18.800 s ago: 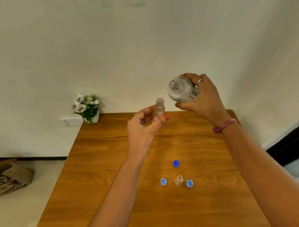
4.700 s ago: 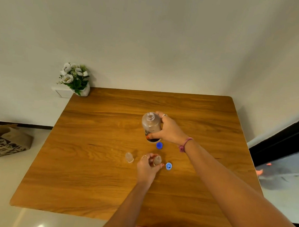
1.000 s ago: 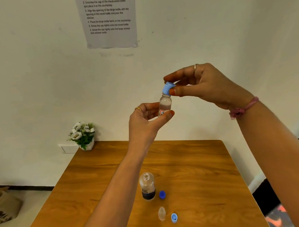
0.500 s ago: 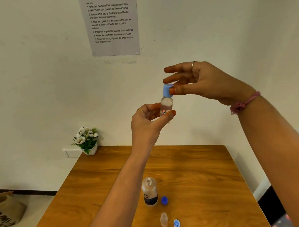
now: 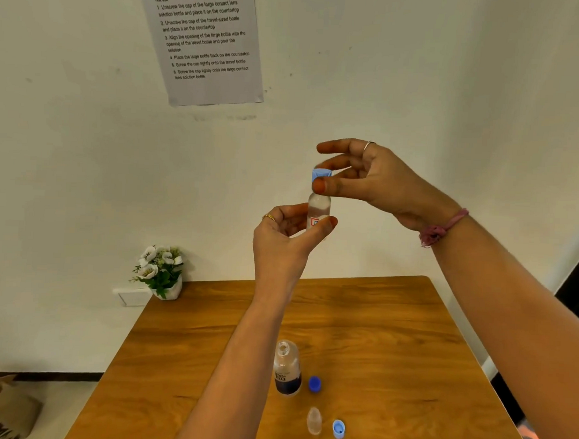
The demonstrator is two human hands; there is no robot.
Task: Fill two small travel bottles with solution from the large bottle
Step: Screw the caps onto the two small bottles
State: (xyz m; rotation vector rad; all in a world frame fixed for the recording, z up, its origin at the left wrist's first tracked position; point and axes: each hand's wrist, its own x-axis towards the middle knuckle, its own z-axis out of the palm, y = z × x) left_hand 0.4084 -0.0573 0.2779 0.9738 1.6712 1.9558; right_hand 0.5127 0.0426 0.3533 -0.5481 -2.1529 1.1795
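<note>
A potted plant is seen at the table's far left corner. Above the table, a small travel bottle is pinched upright by the left hand, while its light blue cap is gripped by the right hand. Near the front edge stand the uncapped large bottle, a dark blue cap, a second small bottle and another cap
</note>
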